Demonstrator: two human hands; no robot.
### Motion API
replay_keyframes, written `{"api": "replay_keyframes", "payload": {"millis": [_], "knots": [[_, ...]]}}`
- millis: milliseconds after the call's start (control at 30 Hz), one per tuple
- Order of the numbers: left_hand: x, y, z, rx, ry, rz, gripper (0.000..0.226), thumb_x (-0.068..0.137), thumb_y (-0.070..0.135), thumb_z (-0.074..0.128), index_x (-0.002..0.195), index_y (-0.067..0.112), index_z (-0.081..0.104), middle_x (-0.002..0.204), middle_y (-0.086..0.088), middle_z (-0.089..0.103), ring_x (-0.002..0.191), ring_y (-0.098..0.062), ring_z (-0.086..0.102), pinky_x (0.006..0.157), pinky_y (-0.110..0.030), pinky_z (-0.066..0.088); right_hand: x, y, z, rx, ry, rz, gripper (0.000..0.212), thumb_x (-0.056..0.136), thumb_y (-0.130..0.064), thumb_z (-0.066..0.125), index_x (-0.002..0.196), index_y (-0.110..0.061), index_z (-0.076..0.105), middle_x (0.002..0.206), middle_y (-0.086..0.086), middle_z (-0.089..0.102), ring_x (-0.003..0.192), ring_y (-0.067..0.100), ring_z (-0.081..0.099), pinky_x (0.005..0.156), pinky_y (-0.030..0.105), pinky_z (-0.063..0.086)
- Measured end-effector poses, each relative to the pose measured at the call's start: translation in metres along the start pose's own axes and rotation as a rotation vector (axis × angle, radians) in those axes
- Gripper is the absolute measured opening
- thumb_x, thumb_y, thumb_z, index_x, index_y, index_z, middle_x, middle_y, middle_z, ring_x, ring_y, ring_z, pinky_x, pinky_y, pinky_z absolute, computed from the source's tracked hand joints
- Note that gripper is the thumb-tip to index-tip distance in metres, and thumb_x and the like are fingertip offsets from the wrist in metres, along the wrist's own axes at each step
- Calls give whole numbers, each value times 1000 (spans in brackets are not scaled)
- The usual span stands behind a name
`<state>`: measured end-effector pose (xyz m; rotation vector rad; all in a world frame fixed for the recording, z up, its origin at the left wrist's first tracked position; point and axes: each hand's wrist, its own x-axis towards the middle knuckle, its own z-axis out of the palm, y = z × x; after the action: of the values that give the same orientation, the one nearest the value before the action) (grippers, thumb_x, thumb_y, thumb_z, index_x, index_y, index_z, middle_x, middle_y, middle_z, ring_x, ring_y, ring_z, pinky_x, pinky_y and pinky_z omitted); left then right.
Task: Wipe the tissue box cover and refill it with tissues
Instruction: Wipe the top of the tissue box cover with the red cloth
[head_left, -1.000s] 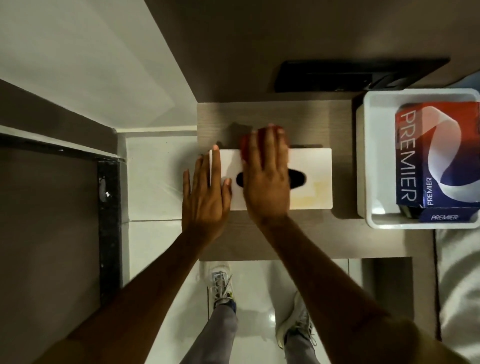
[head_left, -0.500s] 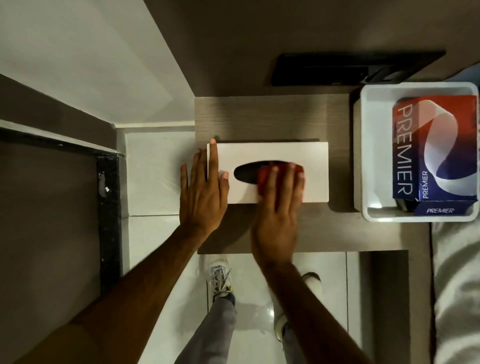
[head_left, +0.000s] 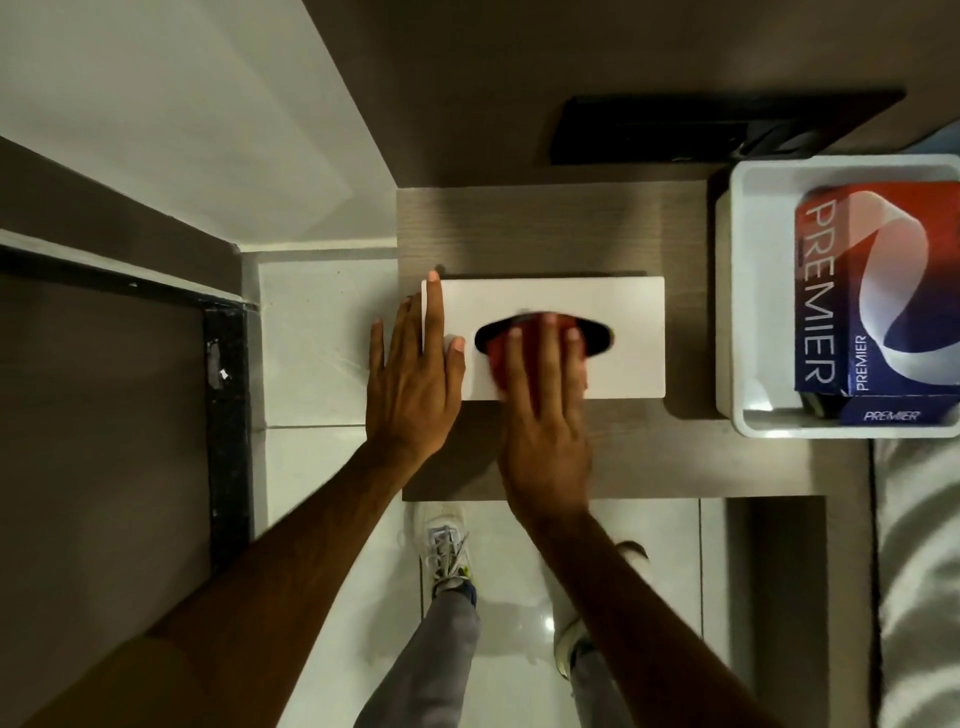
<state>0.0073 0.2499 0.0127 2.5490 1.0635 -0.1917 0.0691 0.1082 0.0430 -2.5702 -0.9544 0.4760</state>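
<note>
A white tissue box cover (head_left: 631, 338) with a dark oval slot lies on the brown wooden table (head_left: 649, 457). My left hand (head_left: 410, 374) lies flat against the cover's left end, holding it still. My right hand (head_left: 545, 410) presses a red cloth (head_left: 497, 349) flat on the cover's top, over the left half of the slot; the cloth is mostly hidden under the fingers. A red and blue PREMIER tissue pack (head_left: 878, 296) sits in a white tray (head_left: 737, 291) to the right.
A dark flat object (head_left: 649, 130) lies behind the table by the wall. White floor tiles and my two shoes show below the table's front edge. A pale fabric surface (head_left: 919, 571) is at the lower right.
My right hand has slid the red cloth from the far edge toward the near side, then leftward across the slot. My left hand has stayed on the cover's left end.
</note>
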Motion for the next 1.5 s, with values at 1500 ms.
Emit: {"api": "replay_keyframes", "payload": {"millis": [1500], "knots": [[0,-10,-11,-246,-63,54,66,109,50,23,166,29,-1,175,4,17,161,-20,21,131,-56,18,2,26,-20,36,-97,-49,91,93,-2,61,163,-30,10,172,5,-7,158,31,0,105,57,51]]}}
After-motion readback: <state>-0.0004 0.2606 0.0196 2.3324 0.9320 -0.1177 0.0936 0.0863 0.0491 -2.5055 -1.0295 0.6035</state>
